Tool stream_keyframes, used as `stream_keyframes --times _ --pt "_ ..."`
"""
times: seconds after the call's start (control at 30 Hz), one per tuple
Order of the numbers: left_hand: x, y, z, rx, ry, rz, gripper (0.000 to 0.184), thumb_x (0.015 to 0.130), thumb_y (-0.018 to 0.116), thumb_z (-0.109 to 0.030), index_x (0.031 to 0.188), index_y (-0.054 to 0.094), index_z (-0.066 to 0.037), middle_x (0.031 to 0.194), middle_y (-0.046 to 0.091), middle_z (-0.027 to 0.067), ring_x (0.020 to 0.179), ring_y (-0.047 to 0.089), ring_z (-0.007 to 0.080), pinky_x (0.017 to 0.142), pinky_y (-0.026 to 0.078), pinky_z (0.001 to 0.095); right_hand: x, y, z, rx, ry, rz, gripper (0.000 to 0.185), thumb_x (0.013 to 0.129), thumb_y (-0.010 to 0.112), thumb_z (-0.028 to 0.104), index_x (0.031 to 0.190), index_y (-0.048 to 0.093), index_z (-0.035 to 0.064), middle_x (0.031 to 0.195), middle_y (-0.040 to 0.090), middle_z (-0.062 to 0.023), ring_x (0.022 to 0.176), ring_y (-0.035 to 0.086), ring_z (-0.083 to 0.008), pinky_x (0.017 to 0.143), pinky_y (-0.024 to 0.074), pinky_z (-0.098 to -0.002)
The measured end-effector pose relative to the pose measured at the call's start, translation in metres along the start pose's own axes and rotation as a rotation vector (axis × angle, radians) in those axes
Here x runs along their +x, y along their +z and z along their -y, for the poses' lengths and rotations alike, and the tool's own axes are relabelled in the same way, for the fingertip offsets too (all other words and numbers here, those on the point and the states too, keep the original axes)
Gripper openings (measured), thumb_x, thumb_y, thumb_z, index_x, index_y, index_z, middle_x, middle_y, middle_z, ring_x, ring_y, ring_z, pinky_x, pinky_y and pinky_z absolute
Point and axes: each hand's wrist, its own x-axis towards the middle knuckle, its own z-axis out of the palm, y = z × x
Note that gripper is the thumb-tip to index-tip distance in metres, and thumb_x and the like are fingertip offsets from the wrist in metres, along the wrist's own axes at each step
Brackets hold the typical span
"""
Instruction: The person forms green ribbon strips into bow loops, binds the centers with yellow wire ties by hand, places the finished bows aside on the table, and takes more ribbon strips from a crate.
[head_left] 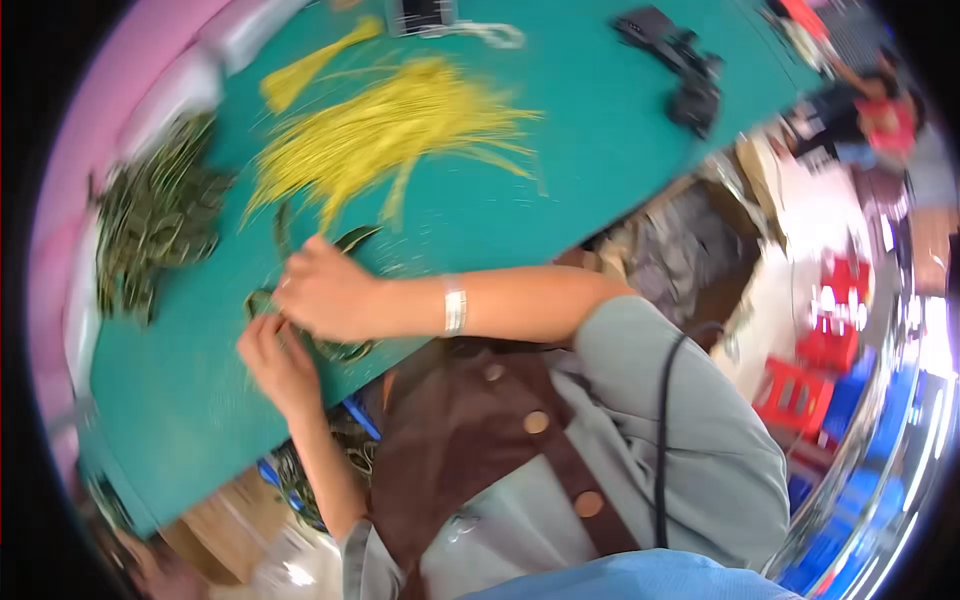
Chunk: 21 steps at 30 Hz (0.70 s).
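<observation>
Over the green table, my right hand reaches across from the right with its fingers closed on a dark green strap. Lower and to the left, my left hand pinches the same strap beside a small loop. The two hands are close together. Parts of the strap curve out above my right hand and below it, and the rest is hidden by my fingers. Above the hands lies a spread pile of thin yellow strands. A heap of dark green straps lies to the left.
A yellow bundle lies near a white cord at the top. A black object is at the table's upper right. Beyond the edge are an open box, red stools and a person.
</observation>
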Motion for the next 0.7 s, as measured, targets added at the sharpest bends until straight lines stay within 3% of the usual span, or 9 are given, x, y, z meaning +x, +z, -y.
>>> stream_keyframes --times 0.07,0.13,0.2,0.27,0.43,0.5,0.57,0.63,0.7 --pt "0.001 0.002 -0.002 0.041 0.041 0.022 0.014 0.096 0.060 -0.002 0.110 0.061 0.000 0.115 0.060 0.0207 0.109 0.058 0.0390 0.095 0.047 0.0472 -0.004 0.015 -0.001 0.032 -0.008 -0.136 0.009 0.081 0.065 0.017 0.076 0.069 0.0111 0.079 0.065 -0.0012 0.088 0.057 -0.0201 0.085 0.0364 -0.0400" --pt "0.004 0.000 0.004 0.033 0.095 0.042 0.012 0.098 0.057 -0.001 0.110 0.059 0.001 0.115 0.059 0.0212 0.108 0.058 0.0396 0.094 0.047 0.0481 -0.006 0.008 -0.006 0.049 -0.011 -0.060 0.006 0.079 0.067 0.017 0.076 0.070 0.0127 0.075 0.064 -0.0001 0.087 0.057 -0.0191 0.085 0.0359 -0.0402" --pt "0.005 -0.007 0.014 -0.087 -0.012 0.035 0.011 0.099 0.052 0.000 0.109 0.057 0.002 0.112 0.057 0.0210 0.107 0.057 0.0395 0.093 0.046 0.0489 -0.007 0.001 -0.015 0.005 -0.008 -0.087 0.005 0.077 0.069 0.018 0.077 0.071 0.0145 0.072 0.064 0.0010 0.086 0.059 -0.0185 0.085 0.0353 -0.0400" --pt "0.008 -0.024 0.018 -0.050 -0.057 -0.007 0.010 0.099 0.052 0.001 0.108 0.057 0.002 0.112 0.057 0.0208 0.108 0.057 0.0391 0.093 0.046 0.0482 -0.015 -0.022 -0.028 0.102 0.058 -0.043 0.004 0.079 0.068 0.014 0.079 0.069 0.0097 0.079 0.066 -0.0037 0.093 0.060 -0.0218 0.086 0.0399 -0.0406" --pt "0.031 -0.058 -0.001 0.060 -0.152 -0.097 0.009 0.098 0.053 0.002 0.105 0.058 0.001 0.116 0.058 0.0202 0.112 0.057 0.0378 0.096 0.046 0.0471 -0.022 -0.046 -0.041 0.379 0.165 -0.021 0.006 0.085 0.069 0.012 0.085 0.069 0.0059 0.088 0.068 -0.0107 0.093 0.065 -0.0317 0.080 0.0476 -0.0451" --pt "0.049 -0.056 -0.019 0.197 0.141 -0.056 0.010 0.096 0.056 0.002 0.105 0.060 0.000 0.114 0.060 0.0184 0.110 0.059 0.0358 0.093 0.048 0.0445 -0.015 -0.044 -0.028 0.675 0.151 -0.076 0.007 0.087 0.070 0.012 0.088 0.070 0.0061 0.090 0.069 -0.0106 0.095 0.066 -0.0338 0.081 0.0502 -0.0461" --pt "0.063 -0.042 -0.036 0.056 0.153 0.027 0.013 0.093 0.058 0.001 0.105 0.061 -0.003 0.113 0.062 0.0177 0.111 0.059 0.0348 0.094 0.048 0.0436 -0.009 -0.037 -0.017 0.782 0.071 -0.136 0.008 0.087 0.070 0.012 0.092 0.073 0.0060 0.090 0.071 -0.0114 0.095 0.067 -0.0361 0.080 0.0526 -0.0442" --pt "0.068 -0.030 -0.038 -0.046 0.107 0.045 0.012 0.093 0.060 -0.001 0.104 0.062 -0.004 0.112 0.063 0.0173 0.109 0.060 0.0350 0.093 0.049 0.0435 -0.004 -0.029 -0.015 0.930 0.237 -0.163 0.012 0.089 0.071 0.013 0.098 0.074 0.0056 0.087 0.072 -0.0116 0.083 0.070 -0.0287 0.074 0.0536 -0.0390" --pt "0.068 -0.025 -0.038 -0.183 0.047 0.088 0.010 0.093 0.060 -0.003 0.103 0.062 -0.004 0.110 0.065 0.0165 0.103 0.063 0.0365 0.089 0.051 0.0439 -0.003 -0.038 -0.016 1.109 0.396 -0.116 0.017 0.090 0.073 0.015 0.103 0.075 0.0051 0.082 0.072 -0.0097 0.073 0.067 -0.0151 0.068 0.0526 -0.0317"
